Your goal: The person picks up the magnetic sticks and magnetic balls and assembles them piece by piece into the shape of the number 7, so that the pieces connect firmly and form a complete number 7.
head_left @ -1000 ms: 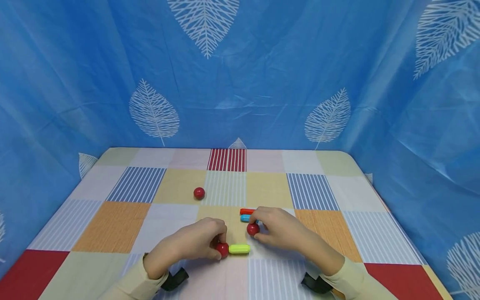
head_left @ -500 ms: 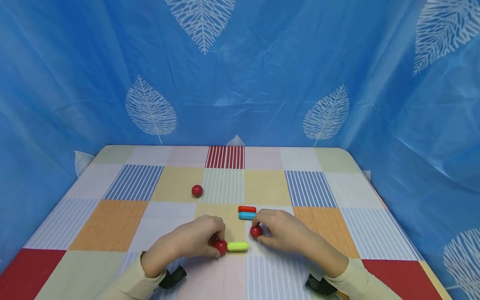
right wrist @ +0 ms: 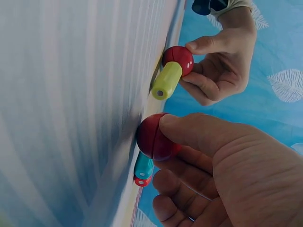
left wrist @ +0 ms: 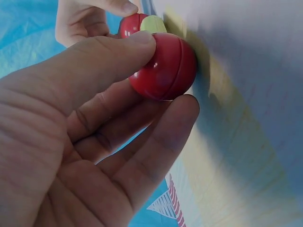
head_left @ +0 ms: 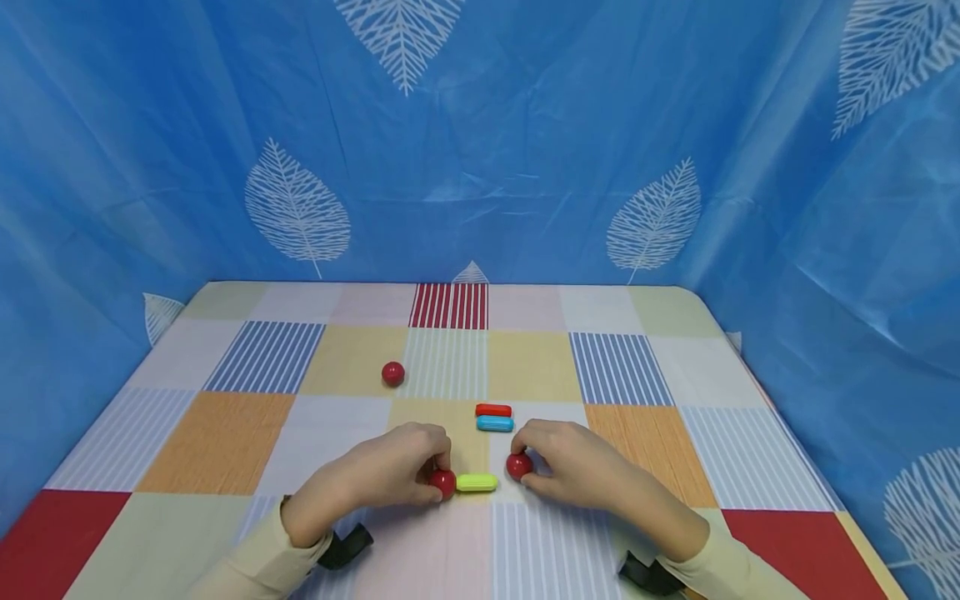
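My left hand (head_left: 397,467) pinches a glossy red ball (head_left: 442,484) between thumb and fingers, low at the table. A short yellow-green rod (head_left: 477,482) touches that ball and points right; its free end shows a small dark spot in the right wrist view. Right of the rod and apart from it, my right hand (head_left: 573,462) pinches a second red ball (head_left: 518,467), which has a seam round it. Just beyond, a blue rod (head_left: 495,423) and a red rod (head_left: 493,410) lie side by side. Farther back on the left rests a third red ball (head_left: 393,373).
A patchwork-patterned cloth (head_left: 217,442) covers the table. Blue curtain (head_left: 480,125) with white leaf prints hangs behind and along both sides. Dark straps (head_left: 346,547) sit at both wrists.
My right hand has drawn its red ball slightly right and nearer, away from the blue and red rods, which now show fully. The left hand keeps its ball against the yellow-green rod.
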A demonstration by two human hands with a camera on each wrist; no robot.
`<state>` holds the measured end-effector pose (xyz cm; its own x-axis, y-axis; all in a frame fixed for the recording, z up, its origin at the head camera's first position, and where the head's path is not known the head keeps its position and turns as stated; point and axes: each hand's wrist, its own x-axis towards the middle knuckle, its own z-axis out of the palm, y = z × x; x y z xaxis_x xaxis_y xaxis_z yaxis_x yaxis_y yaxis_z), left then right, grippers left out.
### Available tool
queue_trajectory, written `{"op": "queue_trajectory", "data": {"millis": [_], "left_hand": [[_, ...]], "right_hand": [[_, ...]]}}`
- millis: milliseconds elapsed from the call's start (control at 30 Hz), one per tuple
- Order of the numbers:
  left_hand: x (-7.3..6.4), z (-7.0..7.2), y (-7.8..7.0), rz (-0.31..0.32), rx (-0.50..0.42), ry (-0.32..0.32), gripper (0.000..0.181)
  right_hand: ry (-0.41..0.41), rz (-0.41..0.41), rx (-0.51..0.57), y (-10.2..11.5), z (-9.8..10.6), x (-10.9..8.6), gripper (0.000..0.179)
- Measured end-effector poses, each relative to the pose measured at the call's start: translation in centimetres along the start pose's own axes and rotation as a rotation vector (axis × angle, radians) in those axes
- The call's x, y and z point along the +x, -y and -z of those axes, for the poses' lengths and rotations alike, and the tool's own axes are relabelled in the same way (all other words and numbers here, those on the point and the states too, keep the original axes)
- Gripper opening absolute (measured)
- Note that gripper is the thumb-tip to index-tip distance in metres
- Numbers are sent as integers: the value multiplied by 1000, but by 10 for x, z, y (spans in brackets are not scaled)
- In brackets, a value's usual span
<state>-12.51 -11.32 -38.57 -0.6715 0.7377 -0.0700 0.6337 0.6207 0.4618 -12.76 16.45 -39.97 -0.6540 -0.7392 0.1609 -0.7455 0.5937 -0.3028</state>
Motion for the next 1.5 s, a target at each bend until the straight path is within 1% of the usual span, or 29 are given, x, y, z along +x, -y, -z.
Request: {"op": "queue_trajectory", "data": {"millis": [167, 400, 533, 600, 900, 1067, 1300, 1433, 1500], "left_hand": [[-1, 0, 0, -28, 9, -39, 18], [-2, -1, 2, -13, -8, -74, 18], [-2, -2, 5, -25, -13, -107, 19], [-2, -2, 6, -24, -17, -112, 19], [-1, 0, 7, -16, -5, -100, 22], [0, 0, 7, -19, 3, -98, 22], [0, -1, 8, -14, 16, -97, 22], [0, -1, 8, -14, 14, -93, 22], [0, 0, 7, -6, 18, -88, 22]], "right_hand": [[4, -4, 4, 1, 1, -4, 21], [6, -19, 12, 5, 1, -7, 21], [3, -20, 17, 5, -1, -7, 21], [0, -20, 16, 5, -2, -7, 21], [-10, -10, 25, 8, -5, 1, 20], [-16, 4, 49, 11, -7, 5, 20], [4, -30, 58, 13, -8, 4, 20], [35, -40, 60, 10, -3, 4, 23], [26, -41, 60, 8, 1, 5, 24]]}}
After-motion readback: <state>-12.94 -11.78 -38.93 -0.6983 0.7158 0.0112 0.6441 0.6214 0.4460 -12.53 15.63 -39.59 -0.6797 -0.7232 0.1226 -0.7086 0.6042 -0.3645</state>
